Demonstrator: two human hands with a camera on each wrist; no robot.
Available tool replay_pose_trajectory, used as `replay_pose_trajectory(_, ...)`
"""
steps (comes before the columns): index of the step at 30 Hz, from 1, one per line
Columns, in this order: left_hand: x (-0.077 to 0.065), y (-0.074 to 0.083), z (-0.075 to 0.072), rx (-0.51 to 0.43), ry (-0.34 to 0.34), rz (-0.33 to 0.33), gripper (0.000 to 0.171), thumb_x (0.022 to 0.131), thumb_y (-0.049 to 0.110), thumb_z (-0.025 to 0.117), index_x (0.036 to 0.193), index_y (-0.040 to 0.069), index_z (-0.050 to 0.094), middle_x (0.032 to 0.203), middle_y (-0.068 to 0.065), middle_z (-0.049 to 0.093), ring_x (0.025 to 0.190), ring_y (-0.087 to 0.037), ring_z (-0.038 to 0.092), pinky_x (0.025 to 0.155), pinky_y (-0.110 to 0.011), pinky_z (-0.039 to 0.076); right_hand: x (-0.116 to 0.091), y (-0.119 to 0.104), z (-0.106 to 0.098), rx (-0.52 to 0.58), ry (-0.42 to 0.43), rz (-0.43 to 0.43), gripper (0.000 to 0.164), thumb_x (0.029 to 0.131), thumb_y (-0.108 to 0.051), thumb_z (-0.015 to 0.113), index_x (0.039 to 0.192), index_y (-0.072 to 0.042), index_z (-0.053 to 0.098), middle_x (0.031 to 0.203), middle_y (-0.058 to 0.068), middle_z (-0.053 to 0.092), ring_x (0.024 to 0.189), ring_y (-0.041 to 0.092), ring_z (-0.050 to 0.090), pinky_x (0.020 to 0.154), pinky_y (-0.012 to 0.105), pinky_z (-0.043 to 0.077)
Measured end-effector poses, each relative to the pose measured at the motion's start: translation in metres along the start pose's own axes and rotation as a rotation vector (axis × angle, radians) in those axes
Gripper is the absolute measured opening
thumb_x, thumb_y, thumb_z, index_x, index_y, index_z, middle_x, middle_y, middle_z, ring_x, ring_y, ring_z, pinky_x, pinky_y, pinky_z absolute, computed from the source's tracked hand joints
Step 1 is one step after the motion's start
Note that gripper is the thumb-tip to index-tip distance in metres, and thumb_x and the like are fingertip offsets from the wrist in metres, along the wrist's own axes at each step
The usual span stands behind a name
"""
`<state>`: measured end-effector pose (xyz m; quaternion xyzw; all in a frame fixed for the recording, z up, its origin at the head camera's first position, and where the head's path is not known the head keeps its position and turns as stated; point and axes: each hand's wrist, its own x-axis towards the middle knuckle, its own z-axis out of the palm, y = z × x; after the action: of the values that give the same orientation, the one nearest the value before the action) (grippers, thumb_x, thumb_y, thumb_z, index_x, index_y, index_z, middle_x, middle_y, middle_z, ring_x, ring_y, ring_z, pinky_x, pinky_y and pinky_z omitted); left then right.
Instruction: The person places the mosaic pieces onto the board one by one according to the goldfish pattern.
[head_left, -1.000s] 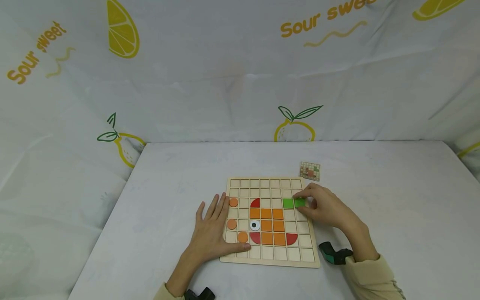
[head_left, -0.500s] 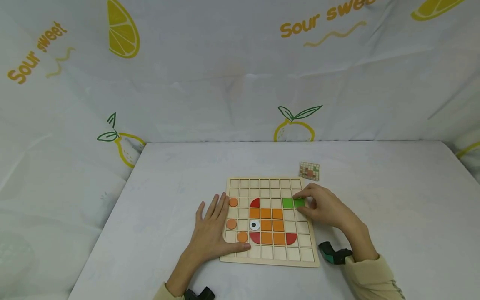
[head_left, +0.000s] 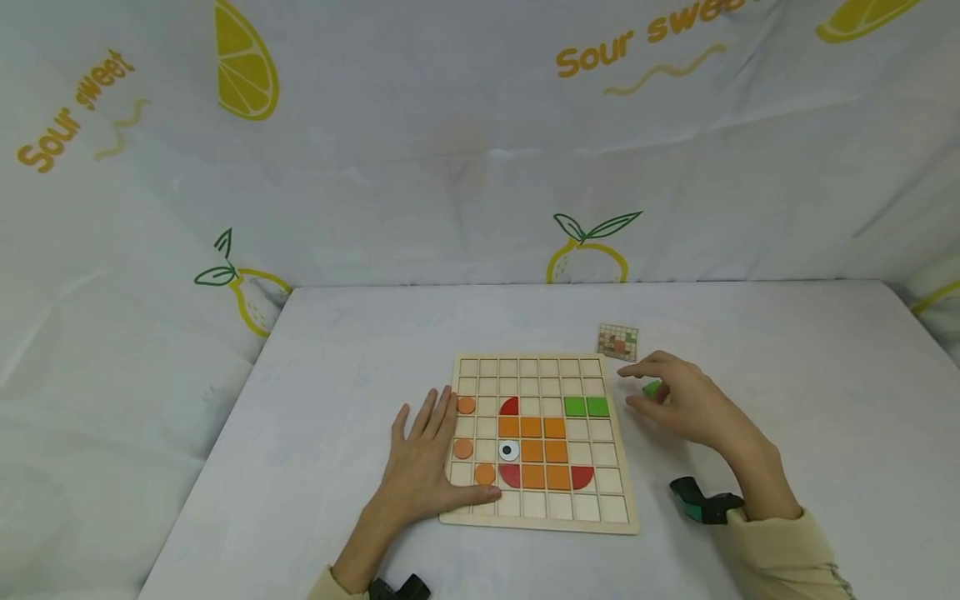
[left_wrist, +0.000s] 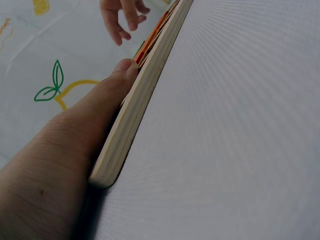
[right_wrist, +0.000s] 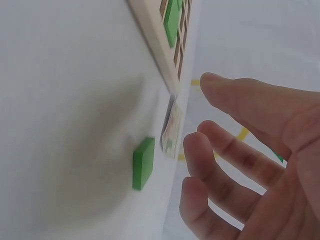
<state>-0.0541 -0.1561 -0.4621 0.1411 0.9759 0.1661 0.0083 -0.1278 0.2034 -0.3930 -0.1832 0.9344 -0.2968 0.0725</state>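
Note:
A wooden grid board (head_left: 540,523) lies on the table, with orange squares, orange discs, red quarter-rounds and an eye disc in its cells. Two green squares (head_left: 587,407) sit side by side near its right edge. My left hand (head_left: 416,471) rests spread along the board's left side, its thumb (left_wrist: 112,85) lying over the near edge. To the right of the board, my right hand (head_left: 686,404) hovers with thumb and fingers apart, holding nothing. Below it a loose green square tile (right_wrist: 143,164) lies on the table, apart from the fingertips.
A small picture card (head_left: 618,342) with a printed grid lies beyond the board's far right corner. Behind the table (head_left: 360,333) hangs a white cloth (head_left: 420,192) with lemon prints.
My right hand has let go of the right-hand green square in the board and moved right, over the loose green tile. The left hand stays put.

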Motion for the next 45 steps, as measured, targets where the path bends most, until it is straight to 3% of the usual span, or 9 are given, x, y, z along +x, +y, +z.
replay_pose_trajectory(8,0.000,0.000,0.000,0.008,-0.038,-0.024,0.139,0.066,0.093,0.059,0.164,0.008,0.012,0.174,-0.004,0.006,0.163,-0.027,0.006,0.125,-0.063,0.001,-0.008,0.017,-0.007,-0.033,-0.006,0.030,0.037,0.089,-0.010,0.076,0.124,0.002,0.070,0.123,0.022,0.065,0.076,0.013,0.054,0.060,0.022,0.045)
replay_pose_trajectory(17,0.000,0.000,0.001,0.006,-0.027,-0.023,0.139,0.066,0.096,0.056,0.164,0.007,0.015,0.174,-0.005,0.009,0.163,-0.028,0.008,0.125,-0.064,0.002,-0.007,0.031,-0.004,-0.021,-0.051,0.045,0.037,0.088,-0.004,0.073,0.124,0.004,0.069,0.128,0.027,0.063,0.078,0.015,0.057,0.064,0.025,0.048)
replay_pose_trajectory(24,-0.001,0.000,0.001,0.006,-0.026,-0.022,0.138,0.066,0.095,0.057,0.164,0.007,0.015,0.174,-0.005,0.010,0.163,-0.028,0.008,0.125,-0.064,0.002,-0.004,0.032,-0.002,-0.033,-0.073,0.079,0.034,0.088,-0.003,0.073,0.121,0.006,0.071,0.123,0.026,0.065,0.085,0.022,0.061,0.070,0.036,0.053)
replay_pose_trajectory(32,-0.001,-0.001,0.001,0.015,-0.029,-0.016,0.138,0.066,0.096,0.054,0.164,0.007,0.014,0.174,-0.004,0.008,0.163,-0.028,0.007,0.125,-0.064,0.002,-0.008,0.033,0.000,-0.047,-0.050,0.088,0.033,0.088,-0.006,0.074,0.119,0.004,0.072,0.113,0.020,0.068,0.081,0.018,0.054,0.065,0.027,0.045)
replay_pose_trajectory(45,0.000,-0.001,0.002,0.020,-0.013,-0.011,0.137,0.067,0.094,0.057,0.164,0.007,0.015,0.173,-0.005,0.011,0.163,-0.028,0.011,0.125,-0.064,0.004,-0.011,0.031,0.002,-0.057,-0.025,0.103,0.029,0.089,-0.005,0.073,0.117,0.003,0.073,0.110,0.019,0.066,0.079,0.019,0.051,0.064,0.029,0.043)
